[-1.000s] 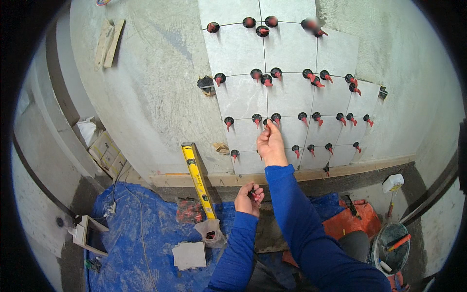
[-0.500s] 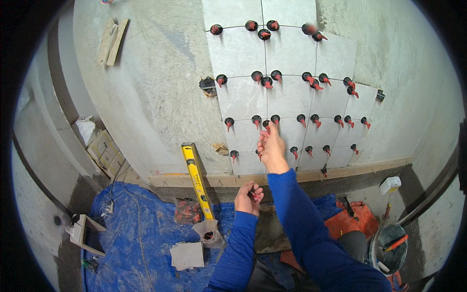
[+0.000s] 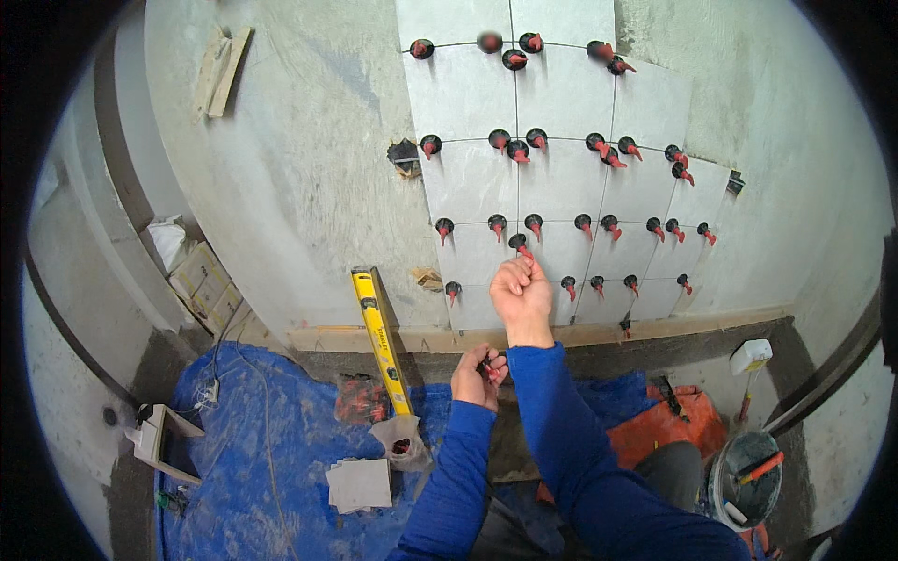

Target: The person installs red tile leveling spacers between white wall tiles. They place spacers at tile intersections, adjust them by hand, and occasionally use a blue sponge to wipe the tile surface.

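Light grey wall tiles stand in rows before me, with red-handled black tile levelers along their joints. My right hand is raised to the lower middle of the tiling. Its fingers are closed at the red handle of one tile leveler, which sits on a vertical joint just below a horizontal one. Lower and a little to the left, my left hand is curled around loose black-and-red tile levelers; their number is hidden by the fingers.
A yellow spirit level leans against the wall. A plastic bag, loose tiles and a bag of red pieces lie on the blue sheet. To the right are a bucket with tools and an orange sheet.
My right hand has dropped slightly, and its fingers now sit at the lower end of the leveler's handle, uncovering its black cap. My left hand stays nearly in place. The view has shifted slightly.
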